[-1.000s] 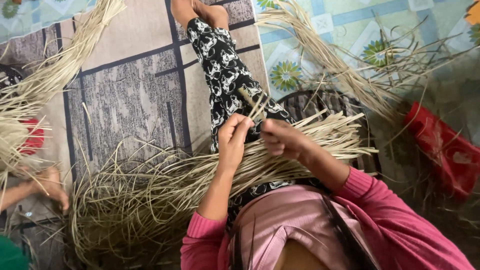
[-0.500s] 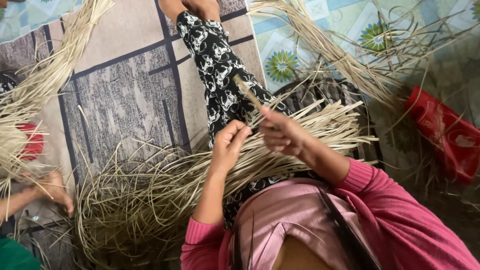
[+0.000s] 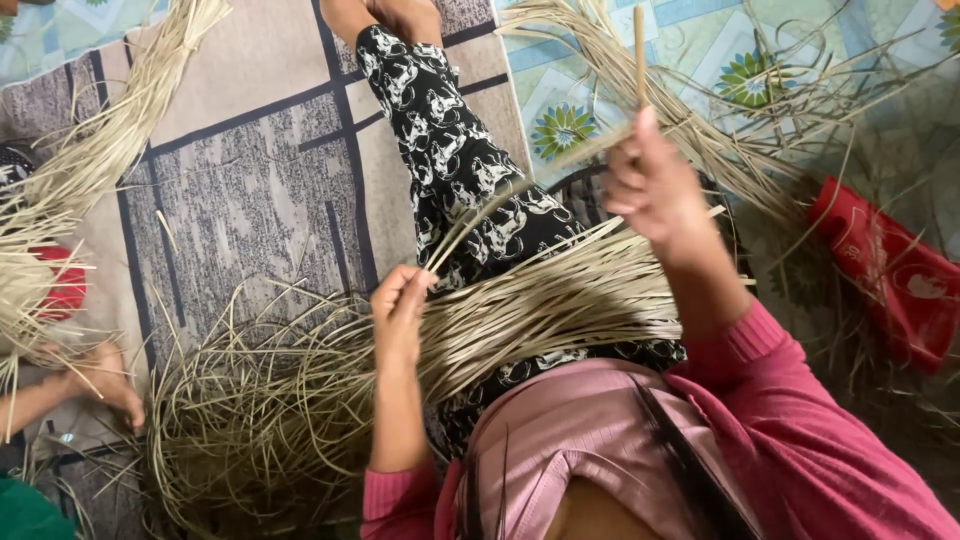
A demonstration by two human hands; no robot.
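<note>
Head view: right hand [image 3: 650, 190] pinches raised strip [image 3: 639, 50], left hand [image 3: 400, 310] grips bundle [image 3: 540, 310]; hard pull risks snapping strip.

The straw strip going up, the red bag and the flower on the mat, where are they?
Straw strip [image 3: 639, 45]: head view, on its upper end above the right hand [image 3: 655, 190].
Red bag [image 3: 885, 280]: head view, on its middle.
Flower [image 3: 563, 130]: head view, on its yellow centre.
</note>
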